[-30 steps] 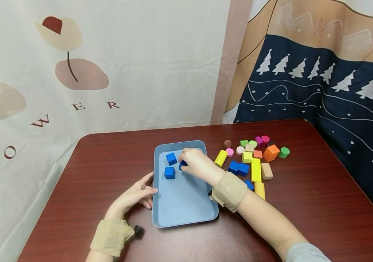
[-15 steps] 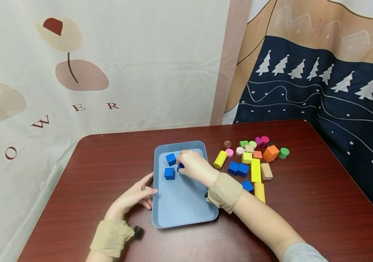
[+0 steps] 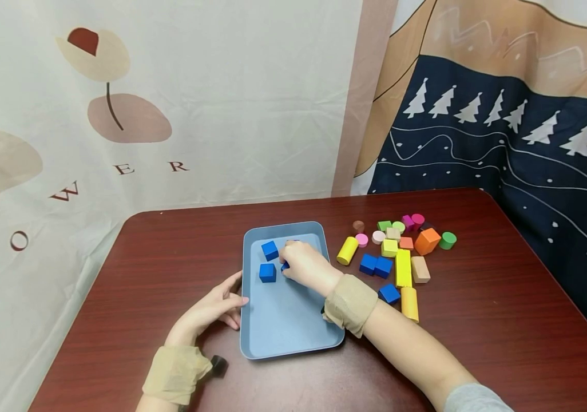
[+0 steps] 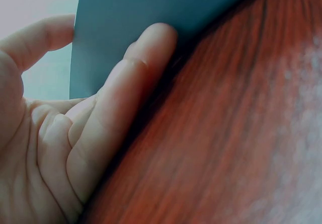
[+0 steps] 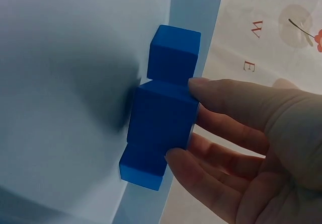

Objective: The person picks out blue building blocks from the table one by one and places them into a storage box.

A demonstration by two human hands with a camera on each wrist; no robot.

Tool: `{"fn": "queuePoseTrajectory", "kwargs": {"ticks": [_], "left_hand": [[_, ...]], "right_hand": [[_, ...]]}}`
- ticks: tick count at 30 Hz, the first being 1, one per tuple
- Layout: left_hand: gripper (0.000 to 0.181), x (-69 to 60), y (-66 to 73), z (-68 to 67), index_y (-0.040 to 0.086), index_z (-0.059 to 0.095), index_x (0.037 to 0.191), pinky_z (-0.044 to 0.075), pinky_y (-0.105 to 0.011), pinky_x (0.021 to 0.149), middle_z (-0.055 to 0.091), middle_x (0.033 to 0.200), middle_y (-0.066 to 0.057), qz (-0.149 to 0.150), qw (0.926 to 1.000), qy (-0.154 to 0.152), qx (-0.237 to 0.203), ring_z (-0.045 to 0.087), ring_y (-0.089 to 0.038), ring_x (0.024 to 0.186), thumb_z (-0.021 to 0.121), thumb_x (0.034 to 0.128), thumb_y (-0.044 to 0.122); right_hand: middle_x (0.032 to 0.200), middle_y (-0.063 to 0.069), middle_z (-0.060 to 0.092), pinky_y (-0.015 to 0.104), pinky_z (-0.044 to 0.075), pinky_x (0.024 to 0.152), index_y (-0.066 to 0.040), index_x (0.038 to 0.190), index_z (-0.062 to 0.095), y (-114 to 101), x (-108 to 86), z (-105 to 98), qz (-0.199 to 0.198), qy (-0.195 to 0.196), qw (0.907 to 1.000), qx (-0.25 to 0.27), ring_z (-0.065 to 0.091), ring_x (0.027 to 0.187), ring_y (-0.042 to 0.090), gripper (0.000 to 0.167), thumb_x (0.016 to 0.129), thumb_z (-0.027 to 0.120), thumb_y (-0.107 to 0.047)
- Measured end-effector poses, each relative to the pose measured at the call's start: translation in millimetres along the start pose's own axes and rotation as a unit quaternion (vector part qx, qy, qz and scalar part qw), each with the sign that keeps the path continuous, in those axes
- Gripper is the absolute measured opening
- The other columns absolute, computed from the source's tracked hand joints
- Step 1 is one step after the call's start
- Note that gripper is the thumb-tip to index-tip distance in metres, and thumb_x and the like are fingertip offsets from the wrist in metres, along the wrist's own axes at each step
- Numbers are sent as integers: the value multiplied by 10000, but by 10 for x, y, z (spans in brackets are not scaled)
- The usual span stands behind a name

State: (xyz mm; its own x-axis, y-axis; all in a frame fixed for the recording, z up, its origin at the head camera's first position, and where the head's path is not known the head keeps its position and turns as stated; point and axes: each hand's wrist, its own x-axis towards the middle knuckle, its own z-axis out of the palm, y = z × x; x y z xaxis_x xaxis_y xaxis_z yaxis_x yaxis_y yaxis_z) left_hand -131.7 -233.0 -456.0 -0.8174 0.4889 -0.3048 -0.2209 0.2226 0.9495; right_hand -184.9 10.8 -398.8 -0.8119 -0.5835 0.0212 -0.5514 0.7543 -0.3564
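Observation:
A blue cube (image 5: 163, 113) is pinched between the thumb and fingertips of my right hand (image 3: 308, 264), low over the far half of the blue-grey tray (image 3: 285, 326). In the head view the hand hides most of this cube. To its left two more blue cubes sit in the tray, one farther back (image 3: 270, 250) and one nearer (image 3: 268, 273). My left hand (image 3: 216, 303) holds the tray's left side, its thumb over the rim. In the left wrist view, fingers (image 4: 118, 98) of this hand lie against the tray's outer wall (image 4: 115, 27).
Right of the tray lie several loose blocks: a yellow cylinder (image 3: 347, 250), blue cubes (image 3: 368, 264), a long yellow block (image 3: 403, 269), an orange cube (image 3: 427, 241) and a green cylinder (image 3: 447, 240). The dark red tabletop (image 3: 185, 246) ends at a printed curtain (image 3: 252, 114).
My right hand has shifted slightly, staying over the same part of the tray with its cube. The right forearm has swung leftward, uncovering a blue cube on the table. The left hand stays put.

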Motion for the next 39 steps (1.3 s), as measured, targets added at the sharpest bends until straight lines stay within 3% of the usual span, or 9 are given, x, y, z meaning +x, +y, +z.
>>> {"fn": "queuePoseTrajectory", "kwargs": {"ticks": [17, 26, 39], "left_hand": [[776, 6, -17, -17, 48, 90, 1526, 572, -343, 555, 640, 743, -146, -59, 10000, 39, 5, 621, -193, 542, 600, 950, 150], [774, 2, -8, -7, 52, 88, 1526, 574, -348, 559, 646, 743, -146, -57, 10000, 35, -13, 627, -196, 547, 598, 952, 148], [772, 1, 5, 3, 41, 71, 1526, 575, -369, 562, 647, 763, -170, 33, 10000, -23, 9, 628, -220, 556, 586, 958, 133]], "right_hand": [[878, 41, 631, 240, 521, 722, -46, 970, 725, 7, 36, 56, 424, -159, 9990, 56, 556, 795, 148, 132, 858, 728, -116], [890, 49, 644, 248, 528, 736, -31, 975, 724, 11, 39, 60, 458, -161, 9988, 114, 568, 797, 146, 140, 850, 729, -94], [1069, 67, 653, 283, 532, 830, -64, 1140, 693, 25, 20, 54, 552, -256, 9978, 273, 594, 935, 170, 312, 852, 746, -171]]}}
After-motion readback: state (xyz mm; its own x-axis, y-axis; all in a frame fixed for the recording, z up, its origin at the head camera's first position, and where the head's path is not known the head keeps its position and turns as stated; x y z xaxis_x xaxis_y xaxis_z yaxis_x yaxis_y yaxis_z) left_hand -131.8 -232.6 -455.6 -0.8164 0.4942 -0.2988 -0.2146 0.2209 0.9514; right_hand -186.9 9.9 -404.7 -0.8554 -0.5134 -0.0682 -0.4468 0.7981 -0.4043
